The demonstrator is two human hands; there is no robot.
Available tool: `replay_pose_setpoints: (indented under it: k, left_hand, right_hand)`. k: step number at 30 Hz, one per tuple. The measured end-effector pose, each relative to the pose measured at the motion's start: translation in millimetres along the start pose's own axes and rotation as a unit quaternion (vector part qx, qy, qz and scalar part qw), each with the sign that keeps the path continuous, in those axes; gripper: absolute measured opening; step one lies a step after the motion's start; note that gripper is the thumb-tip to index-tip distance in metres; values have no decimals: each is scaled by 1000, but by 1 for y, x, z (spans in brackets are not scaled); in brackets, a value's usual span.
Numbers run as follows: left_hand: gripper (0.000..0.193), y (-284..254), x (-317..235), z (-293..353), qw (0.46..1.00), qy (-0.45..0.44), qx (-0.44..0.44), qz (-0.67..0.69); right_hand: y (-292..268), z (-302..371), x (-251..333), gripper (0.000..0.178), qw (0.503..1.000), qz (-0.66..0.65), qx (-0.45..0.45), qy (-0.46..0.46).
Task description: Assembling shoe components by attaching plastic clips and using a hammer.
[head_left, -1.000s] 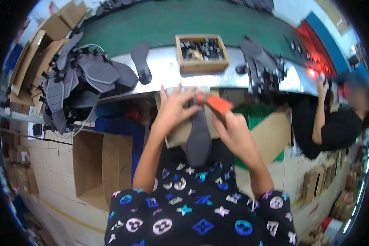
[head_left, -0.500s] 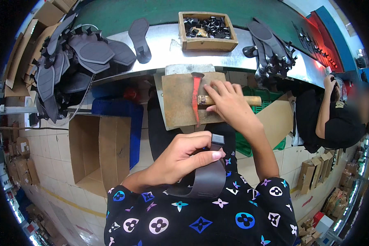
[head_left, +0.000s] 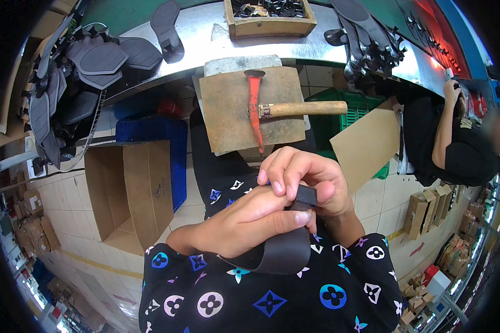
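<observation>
The wooden box (head_left: 272, 28) stood on the metal worktable (head_left: 202, 41) and contained many small black pieces (head_left: 269, 8). The open cardboard carton (head_left: 147, 191) was positioned on the tiled floor (head_left: 78, 222) at the left, with the blue bin (head_left: 177, 161) directly beyond it. The green crate (head_left: 337, 95) stood at the right, partly covered by the cardboard sheet (head_left: 366, 147).

A green surface (head_left: 114, 11) extended behind the worktable. A pile of dark heeled shoes (head_left: 100, 55) occupied the left end; a smaller cluster of shoes (head_left: 366, 30) lay at the right, and a single shoe (head_left: 166, 25) lay sole up between the pile and the wooden box. The hammer (head_left: 302, 109), with red head and wooden handle, rested on the brown work board (head_left: 222, 114). A co-worker (head_left: 461, 147) in black sat at the far right.

The block-heeled mule (head_left: 286, 250) was located in front of the person's torso. The left hand (head_left: 250, 219) grasped it near the black heel (head_left: 305, 195). The right hand (head_left: 311, 175) placed its thumb and fingers about the heel; whether they gripped it could not be determined.

Half a second earlier, the right hand had been on the hammer handle, and the left hand alone had supported the mule.
</observation>
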State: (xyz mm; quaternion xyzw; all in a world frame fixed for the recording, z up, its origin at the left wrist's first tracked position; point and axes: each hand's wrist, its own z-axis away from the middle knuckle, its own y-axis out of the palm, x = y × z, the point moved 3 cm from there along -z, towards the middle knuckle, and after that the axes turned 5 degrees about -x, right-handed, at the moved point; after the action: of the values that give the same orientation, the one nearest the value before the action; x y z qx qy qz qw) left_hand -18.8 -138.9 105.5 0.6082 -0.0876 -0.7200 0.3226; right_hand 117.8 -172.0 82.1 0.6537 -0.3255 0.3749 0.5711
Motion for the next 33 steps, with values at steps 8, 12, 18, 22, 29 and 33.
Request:
replay_pose_setpoints:
  k: [8, 12, 18, 22, 29, 33]
  left_hand:
    - [32, 2, 11, -6, 997, -18, -29, 66]
    - [31, 1, 8, -4, 998, -36, -23, 53]
    - [32, 0, 6, -3, 994, -53, -25, 88]
    - [33, -1, 10, -1, 995, -46, -15, 87]
    - [33, 7, 1, 2, 992, -74, 83, 65]
    - [33, 11, 5, 3, 981, -89, 102, 137]
  right_hand:
    - [-2, 5, -3, 58, 998, -47, -51, 2]
    - [-1, 6, -4, 56, 998, -55, -38, -3]
    - [-4, 6, -7, 59, 998, 2, -62, -11]
    - [-18, 10, 0, 59, 1000, 17, 6, -14]
    - [-24, 7, 2, 42, 988, 12, 89, -129]
    - [-26, 4, -4, 44, 981, -17, 125, -145]
